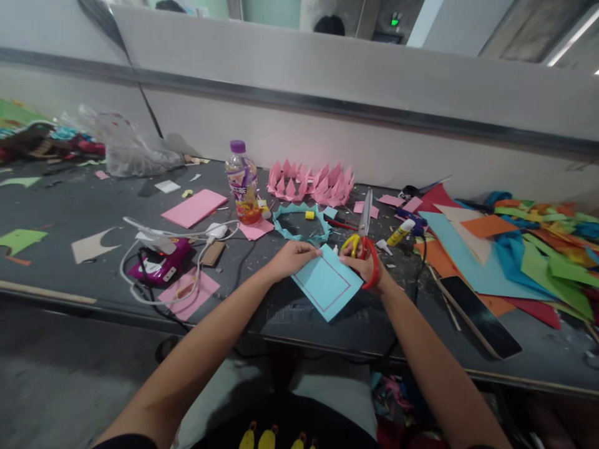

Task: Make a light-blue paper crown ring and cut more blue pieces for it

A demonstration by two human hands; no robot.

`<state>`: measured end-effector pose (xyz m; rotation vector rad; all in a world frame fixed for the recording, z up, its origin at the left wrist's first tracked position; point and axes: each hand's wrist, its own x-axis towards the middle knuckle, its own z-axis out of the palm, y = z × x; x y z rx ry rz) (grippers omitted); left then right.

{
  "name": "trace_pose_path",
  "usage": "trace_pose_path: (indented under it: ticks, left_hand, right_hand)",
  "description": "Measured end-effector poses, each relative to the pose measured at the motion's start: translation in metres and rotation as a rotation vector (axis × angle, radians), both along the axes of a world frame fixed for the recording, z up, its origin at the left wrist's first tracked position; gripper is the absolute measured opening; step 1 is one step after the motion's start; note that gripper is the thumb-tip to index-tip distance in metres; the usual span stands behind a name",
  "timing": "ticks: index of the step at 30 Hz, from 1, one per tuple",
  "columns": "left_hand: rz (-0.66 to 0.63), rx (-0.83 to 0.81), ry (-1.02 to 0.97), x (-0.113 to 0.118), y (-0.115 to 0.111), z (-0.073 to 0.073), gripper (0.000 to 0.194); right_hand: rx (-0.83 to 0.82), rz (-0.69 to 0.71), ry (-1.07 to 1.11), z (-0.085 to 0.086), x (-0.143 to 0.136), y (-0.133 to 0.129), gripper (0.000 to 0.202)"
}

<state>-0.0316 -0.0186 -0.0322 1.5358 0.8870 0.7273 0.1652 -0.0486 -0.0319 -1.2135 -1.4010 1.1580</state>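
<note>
A light blue sheet of paper with a dark line drawn inside its edges hangs over the table's front part. My left hand pinches its upper left edge. In my right hand are scissors with red and yellow handles, blades pointing up and away. The right hand is also at the sheet's right corner; whether its fingers grip the paper I cannot tell. Just beyond the hands lies a blue paper crown, with pink paper crowns behind it.
A bottle with a purple cap stands left of the crowns. Further left are a purple power strip, white cable and pink paper. On the right lie a glue stick, a phone and coloured sheets.
</note>
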Motion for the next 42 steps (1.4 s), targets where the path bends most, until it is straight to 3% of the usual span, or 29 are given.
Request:
trace_pose_path:
  ticks: [6,11,19,24,28,30,33,38,42]
  left_hand:
    - [-0.176,0.09,0.04,0.003,-0.006,0.0,0.037]
    - [-0.245,0.08,0.079,0.008,-0.008,-0.003,0.034]
    - [-0.157,-0.022,0.139,-0.005,0.0,0.01,0.026]
    - [-0.035,0.002,0.123,-0.01,0.004,0.01,0.024]
    - [0.103,0.08,-0.028,-0.006,0.003,0.006,0.018]
    - [0.132,0.117,-0.118,-0.003,0.0,0.005,0.032]
    - [0.097,0.211,-0.133,-0.002,-0.003,0.004,0.051]
    - [-0.049,0.221,-0.014,0.0,-0.004,0.001,0.026]
    - [-0.119,0.143,-0.012,0.0,-0.006,0.0,0.026]
  right_hand:
    - [-0.071,0.069,-0.01,-0.002,-0.006,-0.005,0.031]
    - [-0.039,0.138,-0.095,-0.003,-0.007,-0.007,0.035]
    - [0.038,-0.14,-0.037,0.009,0.013,-0.002,0.039]
    - [0.073,-0.254,0.051,0.006,0.015,0.002,0.044]
    - [0.11,-0.321,0.089,-0.002,0.006,0.002,0.043]
    - [0.122,-0.378,0.134,-0.003,0.0,0.002,0.043]
    - [0.127,-0.477,0.217,-0.003,-0.004,0.003,0.043]
    - [0.153,-0.534,0.303,-0.004,-0.005,0.007,0.041]
    - [0.174,-0.526,0.317,-0.007,-0.004,0.01,0.043]
